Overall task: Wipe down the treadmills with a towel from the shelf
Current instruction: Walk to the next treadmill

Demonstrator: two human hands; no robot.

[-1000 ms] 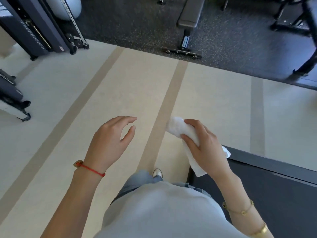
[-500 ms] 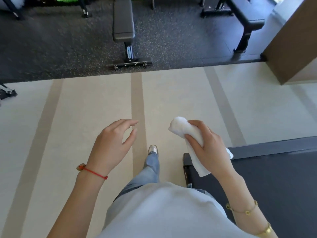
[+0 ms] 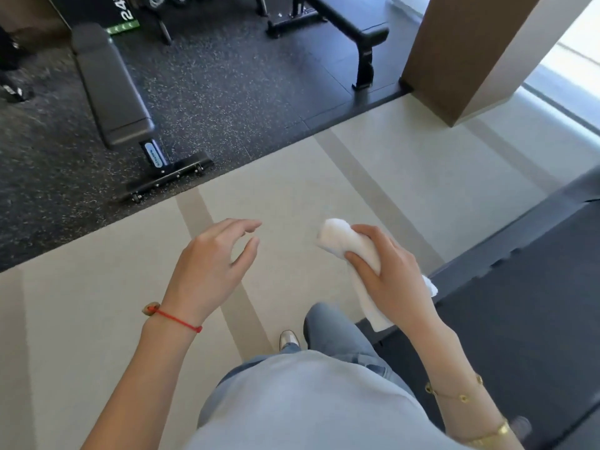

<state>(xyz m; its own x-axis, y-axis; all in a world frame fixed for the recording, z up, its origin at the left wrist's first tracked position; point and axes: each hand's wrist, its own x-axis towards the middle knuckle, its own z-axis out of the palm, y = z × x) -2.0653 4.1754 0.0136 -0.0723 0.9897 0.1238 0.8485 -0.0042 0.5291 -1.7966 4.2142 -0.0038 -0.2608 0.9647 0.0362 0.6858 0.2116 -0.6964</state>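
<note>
Gym floor [image 3: 97, 319]; towel [image 3: 337, 240] in right hand [image 3: 389, 274].

The towel [image 3: 344, 245] is showing plain white. The floor [image 3: 97, 319] is showing pale beige crossed by darker tan stripes, meeting a black rubber mat [image 3: 227, 92] flecked with white speckles. The treadmill [image 3: 535, 303] is showing dark grey. A red string bracelet [image 3: 177, 319] is circling one wrist, gold chains [image 3: 454, 396] the other.
</note>
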